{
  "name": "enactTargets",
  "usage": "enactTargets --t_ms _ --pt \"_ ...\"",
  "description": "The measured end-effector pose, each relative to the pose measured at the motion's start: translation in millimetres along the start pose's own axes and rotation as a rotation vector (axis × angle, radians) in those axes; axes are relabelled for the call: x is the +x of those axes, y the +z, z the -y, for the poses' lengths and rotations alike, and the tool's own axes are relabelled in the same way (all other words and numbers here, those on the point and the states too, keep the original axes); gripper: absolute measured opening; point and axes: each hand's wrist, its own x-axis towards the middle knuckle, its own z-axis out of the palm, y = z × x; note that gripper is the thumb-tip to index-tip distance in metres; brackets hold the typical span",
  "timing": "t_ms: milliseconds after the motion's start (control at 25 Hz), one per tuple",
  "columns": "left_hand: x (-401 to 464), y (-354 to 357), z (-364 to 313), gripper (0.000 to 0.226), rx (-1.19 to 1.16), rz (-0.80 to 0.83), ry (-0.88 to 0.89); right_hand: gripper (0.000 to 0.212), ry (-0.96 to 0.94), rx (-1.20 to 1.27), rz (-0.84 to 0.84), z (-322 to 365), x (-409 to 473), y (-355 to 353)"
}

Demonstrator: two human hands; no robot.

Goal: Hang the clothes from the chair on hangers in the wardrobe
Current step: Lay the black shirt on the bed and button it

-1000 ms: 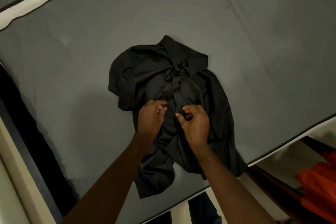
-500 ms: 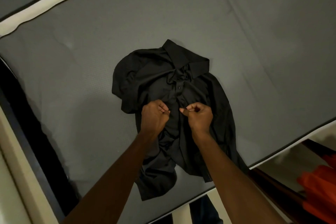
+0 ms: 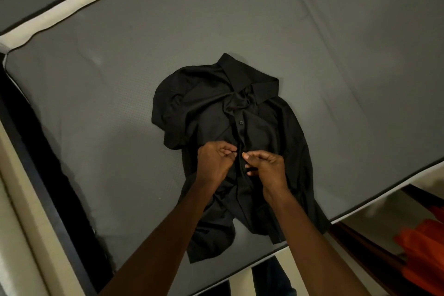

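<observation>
- A black button-up shirt (image 3: 230, 132) lies front-up on a grey mattress (image 3: 336, 31), collar toward the far side and hem trailing to the near edge, spread flat in what looks like preparation for hanging
- The left hand (image 3: 213, 161) has its fingers curled and pinches the shirt's front placket just left of the button line; the right hand (image 3: 266, 166) pinches the opposite edge with thumb and forefinger, the two sets of fingertips almost touching
- The grip suggests a button is being worked at mid-chest, though whether it is being fastened or undone cannot be told; the flat surface keeps the cloth steady so both hands are free for the small job
- One button (image 3: 241, 122) shows plainly above the hands; any others are lost in the dark folds
- The left sleeve is bunched at the shoulder and the lower tail is crumpled over the mattress edge, so the garment is judged far from ready for a hanger
- Count: one black shirt, two hands, one mattress with a pale piped border (image 3: 72, 7)
- One orange garment (image 3: 425, 255) sits at lower right, well apart from the shirt, on what may be the chair; its support is too cropped to name
- No hanger and no wardrobe appear in view, so the hanging step is judged not yet begun
</observation>
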Motion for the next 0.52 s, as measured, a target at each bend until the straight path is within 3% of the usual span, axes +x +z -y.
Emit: enactTargets --t_ms 240,520 --pt "-7 -12 -11 0.008 -0.122 0.003 -0.080 0.007 -0.070 0.031 -0.150 3 -5 -6" --pt "-23 -2 -18 0.010 -0.151 0.048 -0.132 0.014 -0.021 0.098 -0.163 3 -15 -9"
